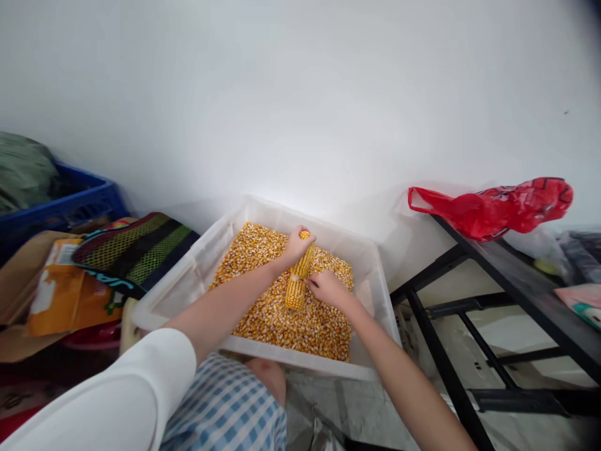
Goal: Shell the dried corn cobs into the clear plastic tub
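You have the corn cob (pixel 302 262) over the middle of the translucent white bin (pixel 200 266), slanting from its far end, slightly right, to its near end, slightly left. Your left hand (pixel 295 243) is wrapped around the far part of the cob, with the yellow tip showing beyond the fingers. Your right hand (pixel 329 289) is narrow, its fingers bent and touching the right side of the cob near a pale band that crosses it; you cannot tell from here whether they also grip it. A small dark patch shows at those fingertips, too small to make out.

Below the cob, loose kernels (pixel 282 322) in yellow and whitish tones cover the bin's floor. Your white sleeve (pixel 154 376) and blue checked garment (pixel 230 401) are at the near left.

Left of the bin lie a black and yellow-green mesh bag (pixel 136 250) and an orange package (pixel 68 304), with a blue crate (pixel 106 200) farther left. To the right stands a black metal frame (pixel 521 285), and a crumpled red plastic bag (pixel 507 210) rests on its far end. A white wall (pixel 305 94) closes off the far side.
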{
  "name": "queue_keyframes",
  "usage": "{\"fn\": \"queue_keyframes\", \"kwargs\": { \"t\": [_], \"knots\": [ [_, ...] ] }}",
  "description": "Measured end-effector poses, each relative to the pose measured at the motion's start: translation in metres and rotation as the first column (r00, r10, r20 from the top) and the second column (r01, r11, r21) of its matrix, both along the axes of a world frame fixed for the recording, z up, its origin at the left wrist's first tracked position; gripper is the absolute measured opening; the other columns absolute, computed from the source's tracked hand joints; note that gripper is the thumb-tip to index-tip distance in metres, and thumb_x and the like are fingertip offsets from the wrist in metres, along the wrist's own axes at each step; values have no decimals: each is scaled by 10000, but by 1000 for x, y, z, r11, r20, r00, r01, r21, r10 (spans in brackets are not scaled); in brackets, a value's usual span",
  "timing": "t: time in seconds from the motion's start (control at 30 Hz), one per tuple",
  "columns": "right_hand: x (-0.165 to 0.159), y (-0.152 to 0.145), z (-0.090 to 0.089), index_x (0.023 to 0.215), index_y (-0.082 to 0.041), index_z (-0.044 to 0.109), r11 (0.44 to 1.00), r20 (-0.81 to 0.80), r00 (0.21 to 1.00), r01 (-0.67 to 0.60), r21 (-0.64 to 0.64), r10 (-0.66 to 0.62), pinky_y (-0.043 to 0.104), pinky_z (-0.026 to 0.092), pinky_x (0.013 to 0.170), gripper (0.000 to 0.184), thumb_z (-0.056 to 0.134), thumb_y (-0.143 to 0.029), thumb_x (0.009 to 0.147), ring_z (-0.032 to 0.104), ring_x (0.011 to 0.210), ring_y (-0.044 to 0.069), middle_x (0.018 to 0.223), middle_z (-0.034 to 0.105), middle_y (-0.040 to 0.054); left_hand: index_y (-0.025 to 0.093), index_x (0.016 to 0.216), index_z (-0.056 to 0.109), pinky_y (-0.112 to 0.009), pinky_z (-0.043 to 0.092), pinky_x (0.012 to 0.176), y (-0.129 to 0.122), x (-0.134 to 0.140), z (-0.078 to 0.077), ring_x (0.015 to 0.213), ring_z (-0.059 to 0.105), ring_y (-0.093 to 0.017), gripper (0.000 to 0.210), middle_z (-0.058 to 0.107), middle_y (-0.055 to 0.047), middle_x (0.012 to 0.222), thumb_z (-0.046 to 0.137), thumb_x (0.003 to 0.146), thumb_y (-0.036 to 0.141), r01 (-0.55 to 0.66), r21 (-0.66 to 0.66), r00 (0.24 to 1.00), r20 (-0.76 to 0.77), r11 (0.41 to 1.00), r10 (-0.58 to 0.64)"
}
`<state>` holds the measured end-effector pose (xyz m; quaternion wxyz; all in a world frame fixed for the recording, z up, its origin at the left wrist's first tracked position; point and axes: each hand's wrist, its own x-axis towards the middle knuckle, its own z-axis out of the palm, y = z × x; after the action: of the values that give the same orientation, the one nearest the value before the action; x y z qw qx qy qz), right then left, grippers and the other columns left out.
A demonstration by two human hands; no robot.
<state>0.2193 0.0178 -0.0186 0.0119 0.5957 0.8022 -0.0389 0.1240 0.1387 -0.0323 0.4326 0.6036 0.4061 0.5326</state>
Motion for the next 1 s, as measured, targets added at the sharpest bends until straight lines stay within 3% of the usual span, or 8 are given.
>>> {"fn": "queue_keyframes", "kwargs": {
  "t": [0.27,0.43,0.57,0.7,0.87,1.0],
  "knots": [
    [3,8,-17,667,-115,638,998,-187,982,-21,-61,9,206,270,513,274,413,-196,802,475,538,95,642,636,42,177,808,529,-245,386,639,-21,6,9,631,484,-128,215,517,33,640,542,623,287,105,144,983,-167,984,-80],
    [1,5,-21,639,-112,632,997,-211,977,21,-79,-38,200,251,502,228,449,-158,768,432,516,83,594,606,19,184,826,533,-246,381,644,-29,9,12,643,486,-134,253,528,28,657,567,612,314,186,179,964,-221,966,-145],
    [3,5,-13,637,-109,630,992,-239,970,9,-129,-40,193,244,493,250,450,-198,786,431,515,79,586,593,12,172,808,540,-254,387,667,-17,6,6,653,491,-135,252,541,19,677,567,613,330,123,123,979,-180,985,-100],
    [6,7,-5,654,-113,629,997,-247,968,31,-77,-50,197,230,490,312,420,-271,823,423,505,78,578,581,9,160,748,549,-242,392,665,2,-1,-4,665,490,-129,239,530,21,659,543,643,374,65,73,997,-56,995,-61],
    [5,7,-4,702,-126,633,999,-207,977,48,-6,-48,206,249,520,333,395,-308,848,451,547,91,637,613,30,144,735,584,-224,395,630,11,-7,-9,649,492,-124,339,538,11,655,538,636,464,133,-31,989,73,991,-130],
    [5,4,-1,736,-133,632,998,-165,985,53,36,-46,211,273,554,346,372,-322,864,484,581,101,680,629,41,123,756,595,-237,407,616,16,-8,-9,652,510,-142,333,554,-4,643,521,633,424,146,-137,984,121,980,-130]
  ]
}}
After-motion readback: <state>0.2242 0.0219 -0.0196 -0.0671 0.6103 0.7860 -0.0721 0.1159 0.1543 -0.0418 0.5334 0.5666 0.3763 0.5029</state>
